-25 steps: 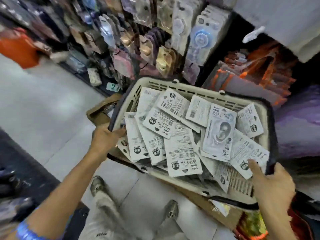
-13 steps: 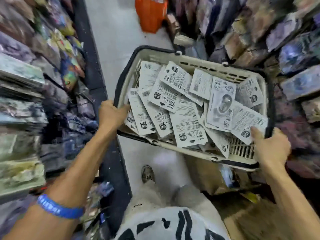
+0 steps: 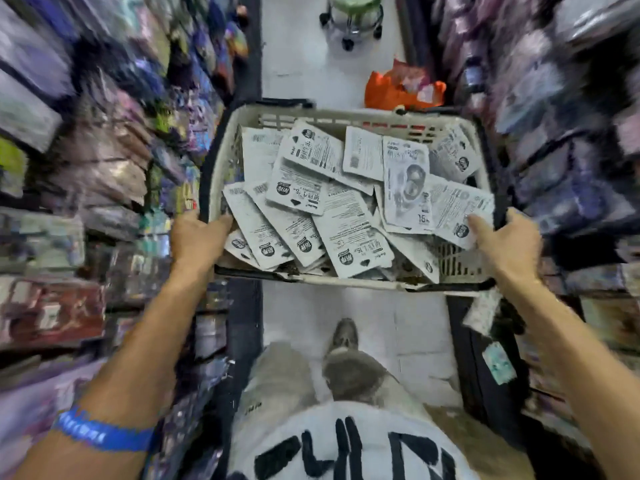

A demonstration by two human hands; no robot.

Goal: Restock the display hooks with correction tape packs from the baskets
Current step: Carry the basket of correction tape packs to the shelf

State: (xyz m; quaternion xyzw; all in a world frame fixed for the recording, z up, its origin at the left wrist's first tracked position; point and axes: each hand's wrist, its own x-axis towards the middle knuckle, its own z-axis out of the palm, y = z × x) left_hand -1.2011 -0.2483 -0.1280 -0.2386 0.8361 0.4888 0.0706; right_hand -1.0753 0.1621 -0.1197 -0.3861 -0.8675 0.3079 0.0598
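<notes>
Basket held out in front of me over the aisle floor, both hands on it: left hand curled round the rim at 9 o'clock, right hand curled round the rim at 3 o'clock, forefinger lying out on a pack. Packs in a loose overlapping heap inside, mostly back side up. Orange bag on the floor at 12 o'clock past the basket, shelves both sides blurred.
</notes>
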